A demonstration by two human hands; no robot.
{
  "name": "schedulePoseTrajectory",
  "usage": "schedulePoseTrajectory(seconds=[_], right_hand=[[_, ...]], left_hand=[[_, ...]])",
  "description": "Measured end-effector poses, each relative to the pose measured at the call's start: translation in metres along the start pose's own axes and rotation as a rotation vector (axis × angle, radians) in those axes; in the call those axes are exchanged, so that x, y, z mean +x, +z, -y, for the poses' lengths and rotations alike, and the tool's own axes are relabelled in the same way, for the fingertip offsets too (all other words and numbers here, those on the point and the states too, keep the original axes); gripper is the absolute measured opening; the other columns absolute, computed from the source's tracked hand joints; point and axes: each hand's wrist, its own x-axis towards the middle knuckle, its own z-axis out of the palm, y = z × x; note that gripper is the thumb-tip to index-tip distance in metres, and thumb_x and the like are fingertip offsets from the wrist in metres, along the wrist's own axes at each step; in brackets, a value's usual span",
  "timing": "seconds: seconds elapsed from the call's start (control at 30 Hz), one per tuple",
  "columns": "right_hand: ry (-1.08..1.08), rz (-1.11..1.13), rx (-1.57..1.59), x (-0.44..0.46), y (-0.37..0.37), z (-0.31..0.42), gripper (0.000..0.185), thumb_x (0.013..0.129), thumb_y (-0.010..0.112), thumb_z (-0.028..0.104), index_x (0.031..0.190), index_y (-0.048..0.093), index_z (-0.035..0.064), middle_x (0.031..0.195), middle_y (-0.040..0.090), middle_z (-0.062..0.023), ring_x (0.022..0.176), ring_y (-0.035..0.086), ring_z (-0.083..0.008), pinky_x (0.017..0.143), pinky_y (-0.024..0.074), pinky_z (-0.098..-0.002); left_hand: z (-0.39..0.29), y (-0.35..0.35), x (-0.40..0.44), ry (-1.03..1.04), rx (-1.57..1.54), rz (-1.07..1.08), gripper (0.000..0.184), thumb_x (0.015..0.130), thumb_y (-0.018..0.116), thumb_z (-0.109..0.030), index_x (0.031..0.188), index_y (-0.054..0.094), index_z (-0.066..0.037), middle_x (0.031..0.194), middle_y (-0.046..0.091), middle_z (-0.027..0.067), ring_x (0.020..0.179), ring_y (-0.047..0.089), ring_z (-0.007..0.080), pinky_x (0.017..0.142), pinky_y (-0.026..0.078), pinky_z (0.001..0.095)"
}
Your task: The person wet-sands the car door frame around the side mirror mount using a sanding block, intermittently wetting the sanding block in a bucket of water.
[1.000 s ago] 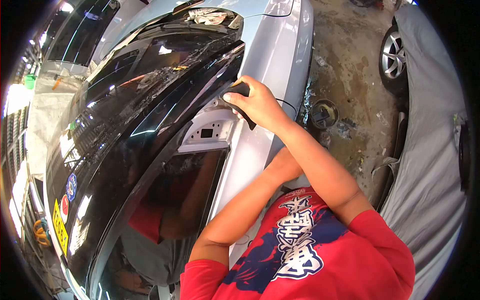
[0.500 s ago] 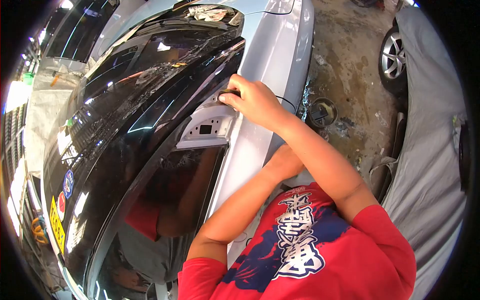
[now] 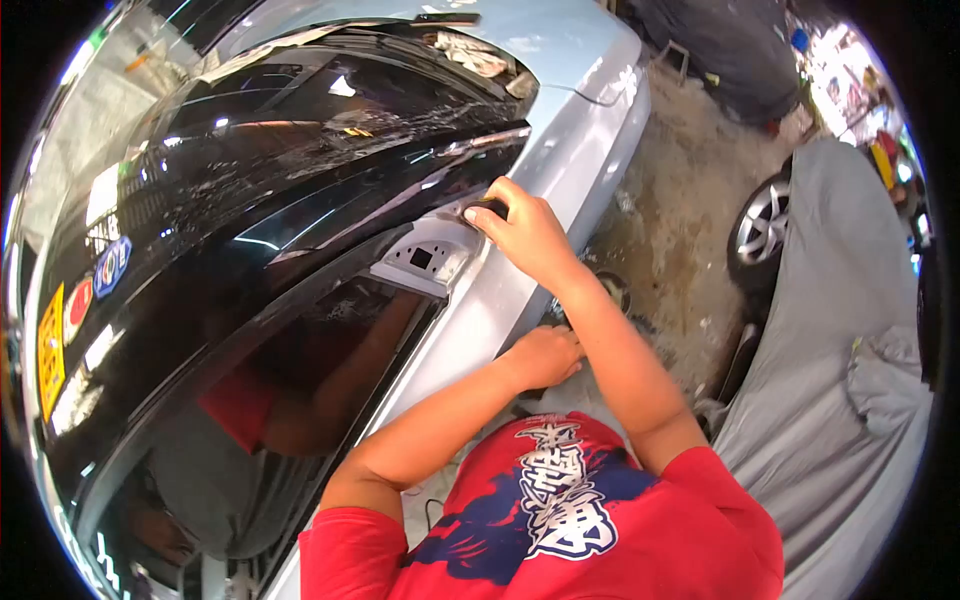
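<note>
My right hand (image 3: 522, 238) pinches a small dark pad (image 3: 491, 208) against the car's pale bodywork, at the front corner of the side window. Just below it is the bare mirror mount (image 3: 400, 262), a pale panel with a square hole and several small holes. My left hand (image 3: 546, 356) hangs lower, beside the pale door (image 3: 440, 350). Its fingers look curled in, and what they hold, if anything, is hidden. Dark door glass (image 3: 300, 400) reflects my red sleeve.
A dark bowl (image 3: 610, 290) sits on the stained concrete floor (image 3: 690, 180), partly behind my right forearm. To the right stands another car under a grey cover (image 3: 800, 330), its wheel (image 3: 765, 230) showing. Crumpled paper (image 3: 470, 55) lies near the windshield base.
My view has turned, bringing more of the floor and the bonnet into sight. My right hand stays at the window corner with the pad. More of my left hand shows now.
</note>
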Motion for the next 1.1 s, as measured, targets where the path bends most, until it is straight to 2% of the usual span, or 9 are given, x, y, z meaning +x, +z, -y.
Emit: schedulePoseTrajectory(seconds=[0.07,0.17,0.33,0.53,0.73,0.87,0.9,0.97,1.1], right_hand=[[0.062,0.036,0.057,-0.001,-0.003,0.01,0.031,0.098,0.076,0.031,0.101,0.065,0.0018,0.071,0.067,-0.0078,0.063,0.062,-0.0146,0.061,0.0482,-0.0345],[-0.051,-0.008,-0.052,-0.009,0.001,-0.019,0.032,0.098,0.073,0.034,0.101,0.063,0.0031,0.078,0.07,-0.0161,0.074,0.07,-0.0375,0.069,0.0518,-0.044],[-0.102,0.02,-0.122,0.005,-0.012,-0.004,0.029,0.097,0.076,0.03,0.099,0.062,0.0046,0.078,0.071,-0.0143,0.071,0.07,-0.0359,0.066,0.0515,-0.0428],[-0.113,0.067,-0.262,0.001,-0.011,-0.029,0.03,0.097,0.077,0.029,0.099,0.063,0.003,0.072,0.069,-0.0125,0.067,0.069,-0.0253,0.064,0.0519,-0.0394],[0.172,0.025,0.301,-0.017,-0.015,-0.021,0.023,0.099,0.076,0.023,0.105,0.062,0.0051,0.078,0.066,-0.0009,0.064,0.061,-0.0074,0.055,0.0499,-0.0261],[0.304,0.038,0.481,-0.044,-0.005,-0.023,0.03,0.095,0.079,0.02,0.114,0.059,0.0073,0.074,0.058,0.004,0.056,0.051,-0.0045,0.049,0.0424,-0.023],[0.317,0.106,0.433,-0.05,-0.009,-0.018,0.041,0.092,0.083,0.019,0.122,0.059,0.0059,0.087,0.064,-0.0022,0.071,0.062,-0.0111,0.061,0.0523,-0.026],[0.078,0.035,0.307,-0.059,0.01,-0.035,0.067,0.088,0.086,0.018,0.146,0.053,0.0032,0.127,0.066,-0.0139,0.106,0.067,-0.0184,0.091,0.0557,-0.0313],[0.042,0.14,0.255,-0.06,0.013,-0.027,0.103,0.086,0.087,0.021,0.167,0.026,0.0039,0.149,0.055,-0.0267,0.136,0.056,-0.026,0.114,0.043,-0.0362]], left_hand=[[0.002,0.013,0.003,0.023,0.059,-0.043,0.035,0.095,0.069,-0.027,0.122,0.068,-0.005,0.108,0.073,0.0151,0.107,0.07,0.0334,0.09,0.058,0.0468],[-0.004,0.005,0.007,0.009,0.096,0.048,0.032,0.095,0.07,-0.028,0.118,0.069,-0.005,0.108,0.072,0.015,0.106,0.07,0.0338,0.089,0.058,0.0478],[0.008,0.007,0.009,0.032,0.171,0.058,0.028,0.096,0.07,-0.029,0.111,0.069,-0.006,0.104,0.071,0.013,0.104,0.071,0.0328,0.089,0.058,0.048],[0.008,0.011,0.012,0.019,0.177,0.085,0.028,0.096,0.069,-0.03,0.111,0.07,-0.006,0.106,0.071,0.0125,0.105,0.07,0.0323,0.091,0.058,0.0465],[0.008,0.008,0.012,0.011,0.158,0.094,0.03,0.096,0.069,-0.03,0.112,0.071,-0.006,0.109,0.072,0.0139,0.108,0.07,0.0328,0.091,0.058,0.0468],[0.004,0.001,0.01,-0.019,0.152,0.112,0.032,0.093,0.072,-0.03,0.113,0.072,-0.005,0.113,0.074,0.0163,0.11,0.071,0.0349,0.092,0.059,0.0488],[0.003,0.002,0.009,-0.023,0.146,0.102,0.032,0.093,0.072,-0.029,0.114,0.072,-0.005,0.113,0.074,0.0168,0.109,0.071,0.0354,0.092,0.059,0.0491],[0.027,0.038,0.014,-0.007,0.06,0.033,0.033,0.093,0.072,-0.027,0.116,0.072,-0.005,0.113,0.075,0.0183,0.107,0.072,0.0371,0.092,0.058,0.0501],[0.034,0.049,0.017,-0.001,-0.028,-0.057,0.032,0.091,0.07,-0.02,0.118,0.072,-0.004,0.11,0.076,0.0205,0.101,0.074,0.0403,0.092,0.058,0.0518]])
